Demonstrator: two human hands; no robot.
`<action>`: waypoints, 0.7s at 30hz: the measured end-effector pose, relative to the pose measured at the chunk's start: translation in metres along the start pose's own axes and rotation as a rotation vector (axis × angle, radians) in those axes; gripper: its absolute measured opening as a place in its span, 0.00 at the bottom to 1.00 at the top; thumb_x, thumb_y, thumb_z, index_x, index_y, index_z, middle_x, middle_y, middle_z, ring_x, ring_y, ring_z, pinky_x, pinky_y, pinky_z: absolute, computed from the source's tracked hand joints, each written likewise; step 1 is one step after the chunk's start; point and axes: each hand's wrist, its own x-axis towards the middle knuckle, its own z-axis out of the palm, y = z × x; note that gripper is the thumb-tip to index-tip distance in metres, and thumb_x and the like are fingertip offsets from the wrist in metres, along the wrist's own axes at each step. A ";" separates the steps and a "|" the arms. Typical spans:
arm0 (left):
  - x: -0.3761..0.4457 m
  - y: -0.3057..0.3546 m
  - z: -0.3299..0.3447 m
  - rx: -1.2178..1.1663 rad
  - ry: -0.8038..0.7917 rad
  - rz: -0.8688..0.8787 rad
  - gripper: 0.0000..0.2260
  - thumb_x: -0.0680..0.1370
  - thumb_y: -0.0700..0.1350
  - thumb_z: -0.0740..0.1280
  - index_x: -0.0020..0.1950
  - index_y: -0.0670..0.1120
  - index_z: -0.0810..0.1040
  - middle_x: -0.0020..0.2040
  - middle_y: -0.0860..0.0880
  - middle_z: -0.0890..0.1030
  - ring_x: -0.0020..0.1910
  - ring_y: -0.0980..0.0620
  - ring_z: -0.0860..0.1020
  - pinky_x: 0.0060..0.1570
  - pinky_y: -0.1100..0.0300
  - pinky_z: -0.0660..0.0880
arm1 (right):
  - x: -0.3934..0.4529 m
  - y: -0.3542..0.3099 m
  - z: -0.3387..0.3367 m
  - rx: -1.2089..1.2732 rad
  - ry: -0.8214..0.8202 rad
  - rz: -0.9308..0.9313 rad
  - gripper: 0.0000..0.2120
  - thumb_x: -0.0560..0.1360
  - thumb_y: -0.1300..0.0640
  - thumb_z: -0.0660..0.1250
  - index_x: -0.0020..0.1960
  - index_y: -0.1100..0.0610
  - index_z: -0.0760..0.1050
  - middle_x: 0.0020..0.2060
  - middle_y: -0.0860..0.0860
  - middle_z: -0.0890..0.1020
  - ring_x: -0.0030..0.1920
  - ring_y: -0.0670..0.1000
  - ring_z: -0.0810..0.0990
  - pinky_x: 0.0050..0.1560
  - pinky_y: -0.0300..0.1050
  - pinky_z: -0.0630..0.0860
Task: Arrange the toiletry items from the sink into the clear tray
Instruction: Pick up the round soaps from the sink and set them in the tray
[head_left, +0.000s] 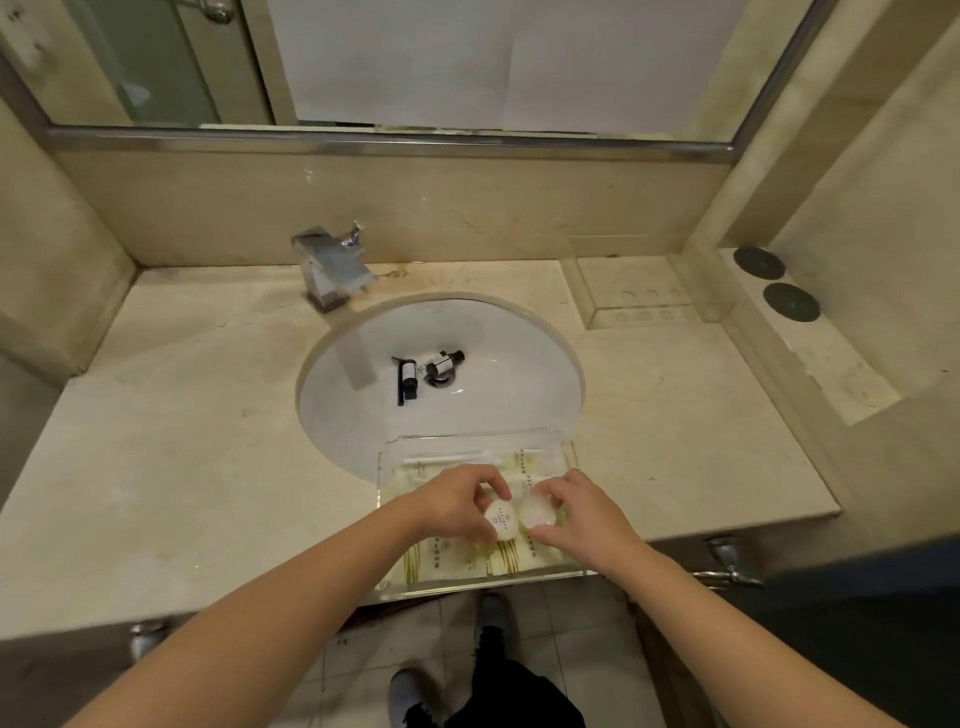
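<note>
Beige marble counter (182, 441) surrounds a white sink (519, 374), and a clear tray (467, 584) is set on the near edge, lined with pale sachets (511, 558). One round white soap (501, 518) is pinched in the left hand (457, 501) over the tray, and a second round packet (537, 513) is gripped by the right hand (576, 512). Two small bottles (441, 362) and what seems a black comb (400, 382) are left by the drain.

— What sort of place is this?
— A bathroom, likely a hotel's: a marble worktop (182, 441) with a sunk sink (519, 364), a chrome tap (332, 270), and a wide mirror (467, 62) above.
— Why a hotel?
— Miniature bottles (439, 364) and wrapped soaps (503, 519).
</note>
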 end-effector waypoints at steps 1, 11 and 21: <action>0.001 0.001 0.002 0.018 -0.002 0.003 0.21 0.68 0.37 0.76 0.58 0.49 0.76 0.47 0.46 0.75 0.43 0.51 0.75 0.47 0.56 0.79 | -0.001 0.001 0.001 -0.011 -0.001 -0.002 0.24 0.68 0.47 0.72 0.63 0.48 0.74 0.51 0.44 0.72 0.50 0.44 0.74 0.52 0.42 0.75; -0.011 -0.011 -0.014 0.122 0.022 0.013 0.21 0.68 0.37 0.76 0.58 0.49 0.77 0.51 0.49 0.76 0.44 0.55 0.74 0.49 0.60 0.75 | 0.003 -0.018 0.018 -0.047 -0.015 -0.079 0.23 0.69 0.45 0.70 0.62 0.48 0.72 0.50 0.42 0.72 0.49 0.45 0.76 0.49 0.41 0.74; -0.040 -0.039 -0.032 0.278 -0.010 -0.013 0.19 0.66 0.39 0.77 0.54 0.48 0.77 0.45 0.49 0.76 0.38 0.58 0.73 0.44 0.61 0.73 | 0.008 -0.054 0.035 -0.220 -0.161 -0.227 0.21 0.64 0.42 0.71 0.53 0.48 0.70 0.46 0.42 0.73 0.46 0.48 0.75 0.43 0.43 0.72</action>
